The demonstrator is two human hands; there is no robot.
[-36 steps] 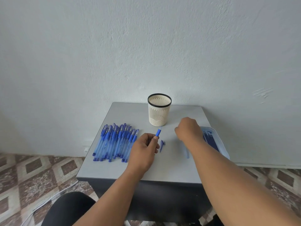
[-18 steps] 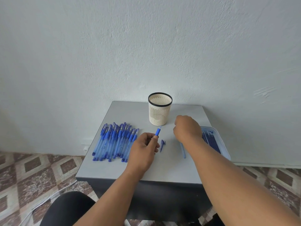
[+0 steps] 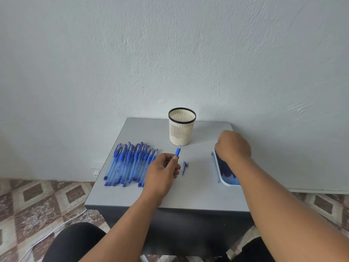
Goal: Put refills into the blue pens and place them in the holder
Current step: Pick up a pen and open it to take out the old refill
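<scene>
Pens [image 3: 130, 163] on grey table [image 3: 198, 186], tiled floor [image 3: 37, 201]

You face a rough, matt plaster wall [image 3: 170, 53]. Your table [image 3: 198, 186] is smooth, matt grey. The holder [image 3: 182, 129] looks like slotted cream plastic, the pens [image 3: 130, 165] translucent blue plastic, the tray [image 3: 224, 181] pale plastic, the floor tiles [image 3: 37, 201] patterned.
</scene>
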